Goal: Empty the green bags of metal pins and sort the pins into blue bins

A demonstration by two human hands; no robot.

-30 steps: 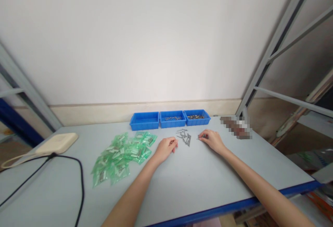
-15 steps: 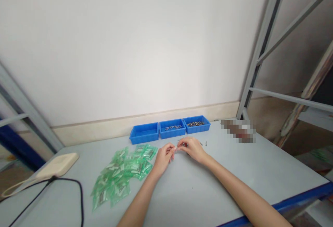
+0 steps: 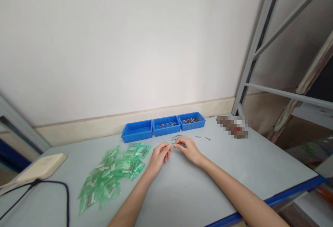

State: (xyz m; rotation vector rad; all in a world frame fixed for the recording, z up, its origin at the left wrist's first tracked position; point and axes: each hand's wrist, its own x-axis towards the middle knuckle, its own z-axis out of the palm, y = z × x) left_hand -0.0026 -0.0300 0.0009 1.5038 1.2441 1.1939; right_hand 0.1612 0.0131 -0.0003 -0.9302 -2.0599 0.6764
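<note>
My left hand (image 3: pixel 160 154) is closed above the table, its fingers curled and its thumb against the index finger. What it holds, if anything, is too small to make out. Just to its right, with a narrow gap between the fingertips, my right hand (image 3: pixel 191 149) bends its fingers in a pinch over some loose screws. Dark metal bits show under those fingers, but I cannot tell whether they are held or lie on the table. Loose screws (image 3: pixel 173 138) lie behind the right hand, and another screw (image 3: pixel 207 139) rests farther right.
Three blue bins stand by the wall: a bare left bin (image 3: pixel 137 137), a middle bin (image 3: pixel 168 131) with a few long pins, and a right bin (image 3: pixel 192 126) full of small metal parts. Green bags (image 3: pixel 111 175) of hardware lie left, near a white box (image 3: pixel 43 168) and black cable (image 3: pixel 66 192).
My fingertips, which met around something small and pale, have come slightly apart. More loose screws show behind my right hand. The whole view has shifted a little.
</note>
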